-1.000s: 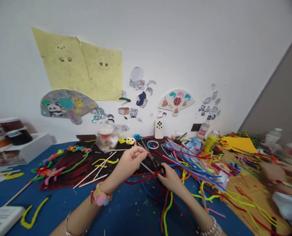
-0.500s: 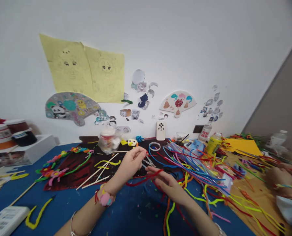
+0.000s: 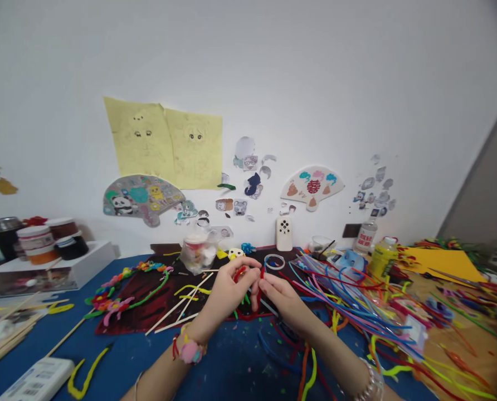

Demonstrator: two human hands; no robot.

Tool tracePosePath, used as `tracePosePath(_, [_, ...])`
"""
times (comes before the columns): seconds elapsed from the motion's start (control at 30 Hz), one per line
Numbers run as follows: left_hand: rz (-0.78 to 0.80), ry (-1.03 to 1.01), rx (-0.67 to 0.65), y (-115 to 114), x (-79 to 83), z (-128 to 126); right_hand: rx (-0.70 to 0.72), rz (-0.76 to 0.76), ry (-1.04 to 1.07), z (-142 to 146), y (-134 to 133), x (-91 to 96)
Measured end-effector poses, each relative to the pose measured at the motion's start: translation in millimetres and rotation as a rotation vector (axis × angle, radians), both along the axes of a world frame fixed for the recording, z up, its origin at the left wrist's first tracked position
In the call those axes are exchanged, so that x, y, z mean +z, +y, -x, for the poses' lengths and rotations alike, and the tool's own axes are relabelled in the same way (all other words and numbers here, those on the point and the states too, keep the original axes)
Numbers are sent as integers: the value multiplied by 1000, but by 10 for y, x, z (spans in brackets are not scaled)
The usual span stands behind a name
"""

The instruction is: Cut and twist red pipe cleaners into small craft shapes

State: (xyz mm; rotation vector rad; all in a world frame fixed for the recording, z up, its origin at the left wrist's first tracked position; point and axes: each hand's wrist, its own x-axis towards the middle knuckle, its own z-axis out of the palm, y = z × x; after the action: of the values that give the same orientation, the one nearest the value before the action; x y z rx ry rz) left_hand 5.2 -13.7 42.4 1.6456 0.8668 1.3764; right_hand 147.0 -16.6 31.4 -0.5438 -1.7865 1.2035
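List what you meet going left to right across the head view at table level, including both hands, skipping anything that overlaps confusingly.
White box with barcode label → flower-trimmed pipe-cleaner band → left hand → right hand → yellow bottle → orange-yellow sheet.

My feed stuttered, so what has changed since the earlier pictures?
The right hand let go of the scissors, now out of sight, and moved left to meet the left hand; both hold the red pipe cleaner. The view swung left and up, bringing in a dark tumbler. The flowered headband and panda fan stayed put.
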Motion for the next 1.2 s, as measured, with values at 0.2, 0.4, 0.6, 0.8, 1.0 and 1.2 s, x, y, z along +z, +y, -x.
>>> tracePosePath(0.2, [74, -54, -96, -54, 71, 62, 25, -12, -41, 11, 45, 98])
tracePosePath(0.4, [165, -167, -272, -3, 19, 65, 165, 105, -13, -30, 56, 58])
tracePosePath(0.6, [123, -178, -161, -14, 11, 46, 189, 132, 13, -16, 22, 81])
tracePosePath(0.8, [96, -364, -35, 41, 34, 65, 175, 132, 4, -35, 14, 96])
tracePosePath(1.0, [107, -290, -43, 68, 43, 115, 158, 119, -2, -48, 18, 101])
tracePosePath(1.2, [136, -40, -199, -32, 52, 80, 163, 119, -7, -46, 25, 88])
